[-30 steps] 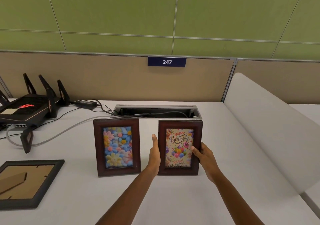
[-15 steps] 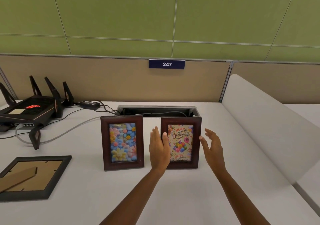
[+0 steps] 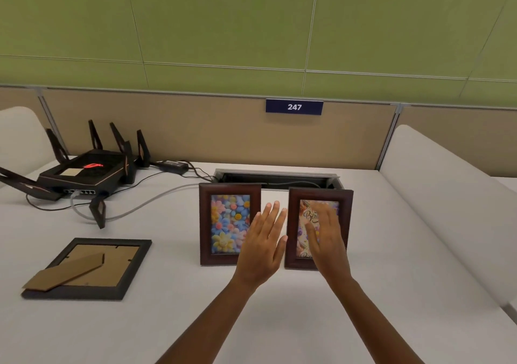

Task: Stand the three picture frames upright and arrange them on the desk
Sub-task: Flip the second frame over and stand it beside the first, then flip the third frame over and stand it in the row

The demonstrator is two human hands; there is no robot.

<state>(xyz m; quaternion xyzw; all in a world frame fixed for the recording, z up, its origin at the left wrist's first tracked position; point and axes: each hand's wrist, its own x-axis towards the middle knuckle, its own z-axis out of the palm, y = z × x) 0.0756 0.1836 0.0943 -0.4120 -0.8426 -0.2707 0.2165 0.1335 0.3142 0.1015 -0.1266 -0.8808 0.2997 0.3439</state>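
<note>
Frames: flower frame [image 3: 230, 224] and birthday frame [image 3: 319, 228] upright; black frame [image 3: 88, 269] face-down at 9 o'clock. Your left hand [image 3: 263, 247] and right hand [image 3: 326, 242] spread, gripping nothing.

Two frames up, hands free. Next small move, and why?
Probably reach the left hand over to the black frame: it lies face-down on the desk with its cardboard stand showing, while the flower frame and birthday frame stand upright. Both hands, the right hand included, are open and hold nothing.
</note>
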